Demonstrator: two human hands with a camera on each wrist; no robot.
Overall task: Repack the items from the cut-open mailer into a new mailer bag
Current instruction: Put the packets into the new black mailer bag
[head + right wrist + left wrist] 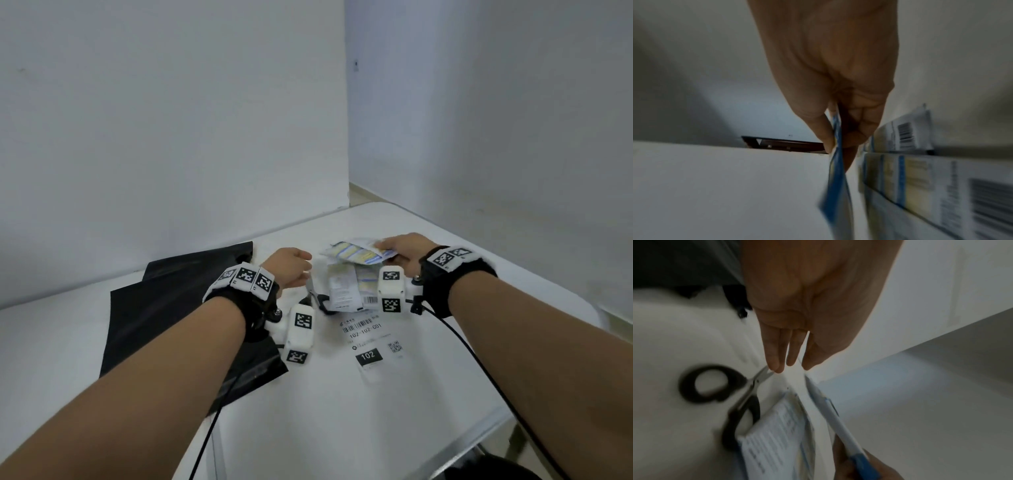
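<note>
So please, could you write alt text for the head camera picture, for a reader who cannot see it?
Right hand pinches a blue and yellow packet above more packets on a white table; the open left hand hovers by scissors. Black mailers lie left, a label between the wrists.

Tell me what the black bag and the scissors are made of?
The black bag looks like thin, glossy plastic film: it lies flat and creased with a sheen. The scissors seem to have shiny metal blades and dull black plastic handles.
</note>
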